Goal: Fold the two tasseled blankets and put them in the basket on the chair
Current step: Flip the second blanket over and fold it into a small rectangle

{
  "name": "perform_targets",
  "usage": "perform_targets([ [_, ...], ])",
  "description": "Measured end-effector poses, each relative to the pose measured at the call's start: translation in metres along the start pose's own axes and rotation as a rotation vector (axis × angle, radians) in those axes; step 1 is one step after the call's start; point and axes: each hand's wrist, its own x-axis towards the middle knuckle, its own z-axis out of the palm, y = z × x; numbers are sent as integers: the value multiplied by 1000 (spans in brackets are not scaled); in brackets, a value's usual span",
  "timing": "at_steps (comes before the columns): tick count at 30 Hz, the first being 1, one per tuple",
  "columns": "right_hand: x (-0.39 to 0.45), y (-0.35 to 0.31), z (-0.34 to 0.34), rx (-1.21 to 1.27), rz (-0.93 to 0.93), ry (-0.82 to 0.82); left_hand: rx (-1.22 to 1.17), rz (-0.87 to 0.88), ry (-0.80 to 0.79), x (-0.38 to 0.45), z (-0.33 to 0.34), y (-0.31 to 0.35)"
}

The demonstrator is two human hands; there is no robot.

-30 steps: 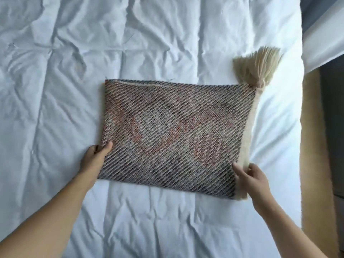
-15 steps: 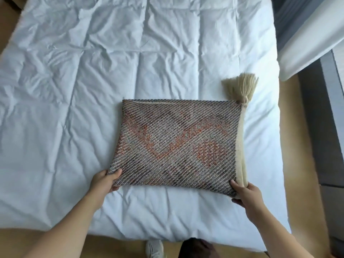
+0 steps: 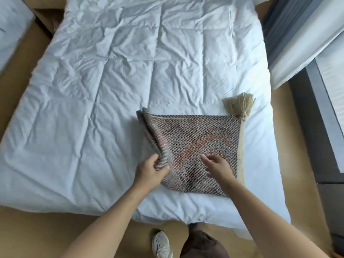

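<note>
One folded woven blanket (image 3: 202, 138), grey-brown with an orange pattern, lies on the near right part of the white duvet (image 3: 111, 90). Its cream tassel (image 3: 240, 107) fans out at the far right corner. My left hand (image 3: 150, 170) grips the blanket's near left corner and has it lifted and bunched toward the middle. My right hand (image 3: 217, 166) rests flat on the blanket's near middle with fingers spread. No second blanket, basket or chair is in view.
The bed's near edge runs just in front of my shoe (image 3: 162, 244) on the tan floor (image 3: 37, 229). A white curtain (image 3: 305, 43) and a dark window sill (image 3: 320, 127) stand to the right. Another white bed corner (image 3: 11, 25) shows at the far left.
My left hand has pulled the blanket's left side up and rightward. My right hand left the near right corner and now lies on the blanket's middle. The view has pulled back.
</note>
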Motion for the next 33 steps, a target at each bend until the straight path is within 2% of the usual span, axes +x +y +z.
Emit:
perform_targets([
  [2, 6, -49, 5, 37, -87, -149, 29, 186, -23, -4, 17, 30],
  [3, 14, -71, 7, 32, -119, -150, 42, 273, -48, -6, 28, 42],
  [6, 46, -115, 6, -1, -159, -21, 186, 457, -214, -9, 64, 74],
  [9, 76, -126, -13, -225, -158, 122, 316, 576, -330, -10, 102, 98],
  [11, 95, -111, -37, -185, -147, 212, 285, 600, -367, -10, 121, 112],
  [14, 119, -62, -79, 41, -88, 255, 252, 635, -501, -6, 143, 123],
  [17, 140, -9, -113, 128, 104, 258, 252, 617, -622, 19, 157, 122],
  [20, 130, 38, -127, 93, 262, 394, 361, 534, -509, 66, 162, 117],
  [22, 96, 62, -122, 119, 279, 515, 420, 441, -461, 104, 158, 122],
  [23, 75, 75, -116, 131, 282, 514, 462, 409, -444, 124, 155, 128],
  [24, 52, 83, -108, 152, 308, 440, 517, 395, -421, 143, 154, 134],
  [25, 30, 90, -99, 190, 362, 289, 580, 389, -397, 163, 154, 141],
  [28, -1, 114, -68, 310, 582, -305, 764, 364, -372, 216, 164, 164],
  [29, -1, 120, -59, 385, 625, -383, 812, 334, -396, 233, 170, 170],
  [30, 0, 123, -55, 514, 655, -381, 851, 306, -434, 249, 176, 175],
  [33, 24, 134, -42, 1101, 754, -60, 851, 216, -597, 283, 193, 182],
])
